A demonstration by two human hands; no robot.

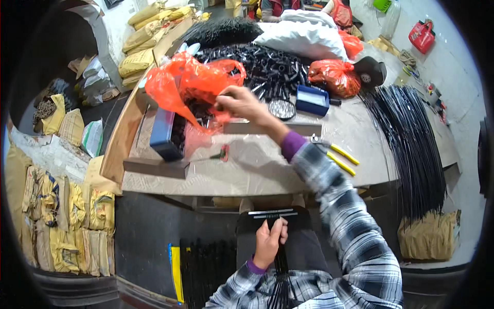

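My left hand (268, 241), low over my lap, is closed around a bundle of thin black rods (281, 265) that hangs down toward me. Just beyond its fingertips lies a dark flat piece with pale strips (272, 212); how it joins the rods is unclear. My right hand (242, 104) is stretched over the table with curled fingers, at the edge of a crumpled red plastic bag (193, 77). Whatever its fingers hold is hidden. Under the bag, a blue box (165, 135) has small dark parts in and beside it.
Yellow-handled pliers (337, 154) and a blue tray (312, 100) lie on the table (247, 172). A heap of black plastic parts (272, 67) fills the back. Long black rods (406, 139) overhang the right edge. Yellow packages (67, 221) are stacked at left.
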